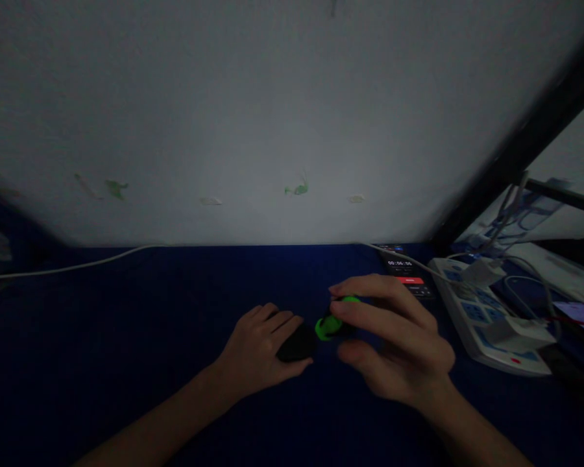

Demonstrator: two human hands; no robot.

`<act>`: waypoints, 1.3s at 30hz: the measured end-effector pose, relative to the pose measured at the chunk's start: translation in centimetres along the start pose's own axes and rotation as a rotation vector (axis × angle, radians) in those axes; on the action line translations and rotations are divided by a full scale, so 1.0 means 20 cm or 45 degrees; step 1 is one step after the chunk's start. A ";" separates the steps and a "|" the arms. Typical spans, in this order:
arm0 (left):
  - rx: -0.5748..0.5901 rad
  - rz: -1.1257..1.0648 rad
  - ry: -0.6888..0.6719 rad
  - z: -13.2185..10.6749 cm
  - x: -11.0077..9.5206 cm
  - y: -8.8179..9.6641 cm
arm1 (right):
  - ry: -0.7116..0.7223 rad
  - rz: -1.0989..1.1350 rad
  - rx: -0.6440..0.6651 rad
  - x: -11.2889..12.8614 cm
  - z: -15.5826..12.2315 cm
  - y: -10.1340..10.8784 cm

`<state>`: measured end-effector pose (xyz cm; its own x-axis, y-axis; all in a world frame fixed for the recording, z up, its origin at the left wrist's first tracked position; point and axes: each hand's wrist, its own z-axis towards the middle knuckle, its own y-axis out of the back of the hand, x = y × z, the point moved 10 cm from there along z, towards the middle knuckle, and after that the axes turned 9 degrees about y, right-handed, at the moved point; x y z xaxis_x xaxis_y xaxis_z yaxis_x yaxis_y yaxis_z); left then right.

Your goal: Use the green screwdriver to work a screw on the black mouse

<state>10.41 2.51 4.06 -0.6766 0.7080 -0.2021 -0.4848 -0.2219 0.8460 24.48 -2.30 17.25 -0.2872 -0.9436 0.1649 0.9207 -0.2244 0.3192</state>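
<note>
My left hand (257,344) lies over a matte black object (298,345), its fingers curving across the object's top. A bright green and black object (328,326) sits just to the right of it, partly hidden by my right hand (394,337). The fingers and thumb of that hand wrap around it. The two objects are very close, and I cannot tell whether they touch or join. The dark light hides their exact shapes.
A phone (403,271) showing a timer and a red button lies at the back of the dark blue surface (126,337). To the right is a white power strip (477,311) with plugged-in white adapters and cables. A white wall (292,117) rises behind, and a thin cable (78,264) runs along its base.
</note>
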 end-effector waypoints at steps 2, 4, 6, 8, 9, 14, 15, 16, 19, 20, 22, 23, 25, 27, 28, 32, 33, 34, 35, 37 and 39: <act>0.009 -0.011 0.010 0.00 0.00 -0.01 | -0.067 0.102 0.078 -0.02 -0.01 -0.03; 0.002 -0.016 0.005 0.00 0.00 -0.01 | -0.086 0.119 0.069 -0.02 -0.01 -0.03; -0.015 -0.014 -0.005 0.00 0.00 -0.01 | -0.035 0.042 -0.014 0.00 -0.01 0.00; -0.007 -0.008 -0.002 0.00 0.00 -0.01 | -0.010 -0.011 -0.036 0.01 -0.01 0.01; 0.000 -0.006 0.001 0.00 0.00 -0.01 | -0.029 0.002 -0.012 0.01 -0.01 0.00; -0.013 0.007 -0.005 0.00 0.00 0.00 | -0.089 0.105 0.032 -0.02 -0.01 -0.03; -0.017 0.010 -0.008 0.00 0.00 0.00 | -0.058 0.087 -0.011 -0.01 -0.01 -0.02; -0.018 0.014 -0.010 0.00 0.00 0.00 | -0.027 0.066 -0.045 0.00 -0.01 0.00; -0.025 0.017 -0.013 0.00 -0.01 0.01 | -0.010 0.069 -0.031 0.01 0.00 0.00; -0.025 0.011 -0.013 0.00 -0.01 0.01 | -0.037 0.093 0.002 0.01 0.01 -0.01; -0.020 -0.002 -0.012 0.00 -0.01 0.01 | -0.100 0.135 0.046 0.00 0.01 -0.02; -0.015 -0.007 -0.014 0.00 -0.01 0.01 | -0.114 0.132 0.045 -0.01 0.01 -0.02; -0.014 -0.008 -0.021 0.00 -0.01 0.01 | -0.088 0.079 -0.005 0.00 0.02 0.01; -0.032 0.003 -0.028 0.00 -0.02 0.02 | -0.042 0.003 -0.070 0.00 0.01 0.03; -0.040 0.013 -0.030 0.00 -0.02 0.02 | -0.022 -0.023 -0.095 0.00 0.01 0.04; -0.017 0.029 -0.037 0.01 -0.03 0.02 | -0.044 0.033 -0.045 -0.01 0.00 0.03; -0.010 0.027 -0.039 0.01 -0.03 0.02 | -0.066 0.057 -0.031 -0.02 0.00 0.03; -0.010 0.026 -0.040 0.01 -0.03 0.02 | -0.080 0.067 -0.030 -0.02 0.00 0.03; -0.018 0.029 -0.041 0.01 -0.03 0.02 | -0.082 0.059 -0.043 -0.02 0.00 0.04; -0.032 0.037 -0.042 0.01 -0.03 0.02 | -0.065 -0.008 -0.088 -0.01 0.01 0.07; -0.035 0.043 -0.042 0.01 -0.03 0.02 | -0.050 -0.091 -0.130 -0.01 0.01 0.10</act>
<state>10.61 2.13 4.63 -0.6744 0.7215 -0.1572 -0.4776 -0.2639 0.8380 26.27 -2.58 18.07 -0.3610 -0.9146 0.1821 0.9192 -0.3160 0.2348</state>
